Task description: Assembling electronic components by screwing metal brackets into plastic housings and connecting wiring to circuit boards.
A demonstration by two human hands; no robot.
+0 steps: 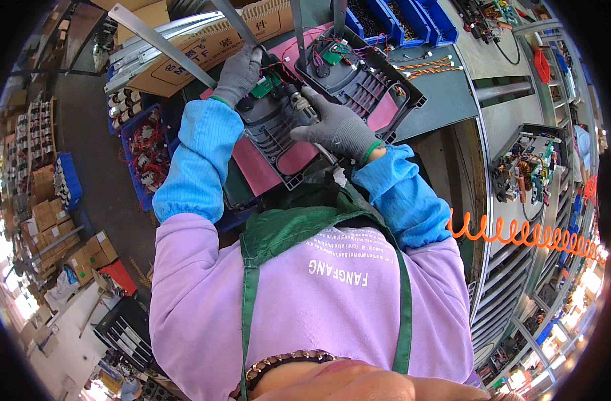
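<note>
Gripping a probable power screwdriver (303, 109), the right hand (339, 125) slants it toward the circuit board (262, 87); left hand (240, 75), nearer, hides its grip.

White lettering is running across the front of the lilac top (319, 307), appearing upside down: one short word is standing out in large capitals, and several lines of smaller Latin print are sitting between it and the folded edge of the green apron (285, 230). Dark blue print is covering the side of the long brown carton (215, 52): Latin capitals and characters are standing inside a drawn outline, more large characters are following to the right, and metal bars are crossing the carton's face. Pale labels (102, 236) are showing on small cartons at lower left, too tiny for reading.
</note>
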